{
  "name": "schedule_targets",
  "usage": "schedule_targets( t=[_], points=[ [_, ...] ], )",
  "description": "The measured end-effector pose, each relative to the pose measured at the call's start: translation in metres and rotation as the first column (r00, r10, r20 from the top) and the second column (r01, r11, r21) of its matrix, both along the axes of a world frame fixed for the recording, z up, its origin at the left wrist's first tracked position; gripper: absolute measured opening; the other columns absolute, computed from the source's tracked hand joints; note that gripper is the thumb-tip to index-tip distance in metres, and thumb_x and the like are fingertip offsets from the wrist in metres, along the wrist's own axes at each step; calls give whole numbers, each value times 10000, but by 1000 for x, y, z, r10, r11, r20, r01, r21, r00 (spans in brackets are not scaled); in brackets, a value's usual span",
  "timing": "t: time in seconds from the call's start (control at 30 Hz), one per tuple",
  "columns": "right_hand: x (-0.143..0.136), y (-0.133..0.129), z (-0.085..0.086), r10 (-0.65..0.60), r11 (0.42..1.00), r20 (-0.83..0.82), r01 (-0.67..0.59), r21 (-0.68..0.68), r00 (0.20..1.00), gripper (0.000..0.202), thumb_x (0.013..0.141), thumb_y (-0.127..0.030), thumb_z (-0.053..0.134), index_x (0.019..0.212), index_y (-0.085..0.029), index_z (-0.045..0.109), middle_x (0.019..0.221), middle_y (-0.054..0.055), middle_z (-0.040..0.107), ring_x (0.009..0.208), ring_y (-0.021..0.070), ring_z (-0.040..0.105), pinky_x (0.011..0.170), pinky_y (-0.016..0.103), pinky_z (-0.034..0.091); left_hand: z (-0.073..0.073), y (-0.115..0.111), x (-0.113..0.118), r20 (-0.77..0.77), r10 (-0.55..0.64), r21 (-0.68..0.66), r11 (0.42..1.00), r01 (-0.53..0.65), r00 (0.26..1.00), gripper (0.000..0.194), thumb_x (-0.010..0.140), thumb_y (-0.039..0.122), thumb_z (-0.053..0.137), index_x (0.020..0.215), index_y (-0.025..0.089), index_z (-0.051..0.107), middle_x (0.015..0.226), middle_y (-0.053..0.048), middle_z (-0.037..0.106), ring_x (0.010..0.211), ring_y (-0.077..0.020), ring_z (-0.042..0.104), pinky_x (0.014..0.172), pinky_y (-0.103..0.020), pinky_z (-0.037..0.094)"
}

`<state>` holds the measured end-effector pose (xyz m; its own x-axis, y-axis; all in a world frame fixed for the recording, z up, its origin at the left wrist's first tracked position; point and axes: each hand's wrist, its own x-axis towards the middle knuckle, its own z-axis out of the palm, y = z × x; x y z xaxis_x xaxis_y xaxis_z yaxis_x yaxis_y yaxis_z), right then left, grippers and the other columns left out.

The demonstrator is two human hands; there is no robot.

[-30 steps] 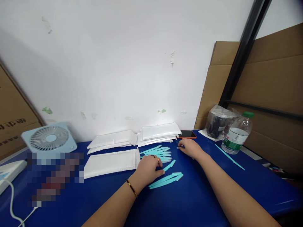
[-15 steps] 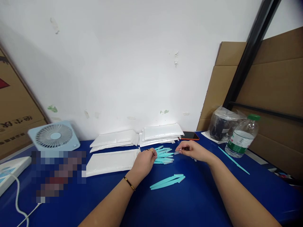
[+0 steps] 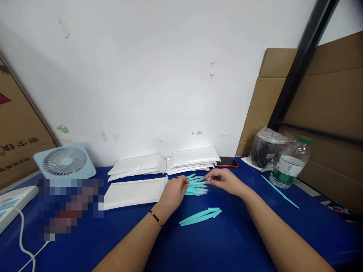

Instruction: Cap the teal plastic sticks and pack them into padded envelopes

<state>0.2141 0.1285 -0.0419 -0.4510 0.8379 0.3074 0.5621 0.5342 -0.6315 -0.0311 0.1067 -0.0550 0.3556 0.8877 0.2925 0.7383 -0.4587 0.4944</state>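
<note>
My left hand (image 3: pixel 174 192) is closed in a pinch on the handle of a teal eyebrow razor (image 3: pixel 197 184), just above several similar razors (image 3: pixel 195 192) spread on the blue table. At the razor's right end is my right hand (image 3: pixel 226 182), thumb and fingers pinched around a small clear blade cap, now mostly hidden by the fingertips. Closer to me lie two more teal razors (image 3: pixel 198 219), their capped ends together at the right. One single razor (image 3: pixel 279 191) rests apart at the far right.
White padded mailers (image 3: pixel 133 193) lie left of my hands, with stacks of more (image 3: pixel 194 156) against the wall. A phone (image 3: pixel 227 162) lies behind my right hand. A water bottle (image 3: pixel 290 166) and a bagged dark item (image 3: pixel 263 151) stand right; a blue fan (image 3: pixel 66 162) stands left.
My right hand has moved left with the clear cap, from a gap beside the razors to the tip of the one in my left hand. The left hand has barely moved.
</note>
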Motion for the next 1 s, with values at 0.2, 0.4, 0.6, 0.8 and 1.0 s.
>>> schedule_targets(
  t=[0.2,0.4,0.6,0.8,1.0],
  points=[
    [47,15,-1,-406,912,317,401,84,857,107,700,-287,610,713,-211,684,771,32,668,703,176,594,597,254,401,4,-13,3,-4,-119,-83,990,118,993,208,754,339,570,919,219,609,937,-30,626,877,-186,558,756,-279,417],
    [49,21,-19,-385,857,455,494,-148,803,42,620,-217,671,638,-183,654,658,35,665,593,156,593,504,228,372,1,-26,12,-120,-279,-273,932,239,953,142,696,349,614,747,218,632,773,3,637,701,-155,556,580,-238,371],
    [30,17,-13,-258,953,-86,238,-189,962,189,705,-287,615,863,-187,584,638,-14,578,547,131,575,504,228,423,-3,-18,11,98,-147,-246,955,167,984,125,801,239,423,787,196,540,747,-13,619,683,-148,556,599,-244,383],
    [9,1,6,-210,941,-527,24,-337,824,322,711,-426,652,866,-190,496,658,7,602,631,176,639,497,227,449,-6,-5,7,416,-55,-312,929,199,908,102,834,285,389,816,195,434,737,2,600,654,-128,573,634,-250,424],
    [3,-2,9,-154,978,-539,50,-202,828,284,666,-406,704,765,-174,575,643,-1,586,552,103,523,474,208,379,-6,-2,4,493,-37,-337,913,230,869,87,816,275,411,806,192,433,733,3,596,650,-126,565,629,-257,410]
  ],
)
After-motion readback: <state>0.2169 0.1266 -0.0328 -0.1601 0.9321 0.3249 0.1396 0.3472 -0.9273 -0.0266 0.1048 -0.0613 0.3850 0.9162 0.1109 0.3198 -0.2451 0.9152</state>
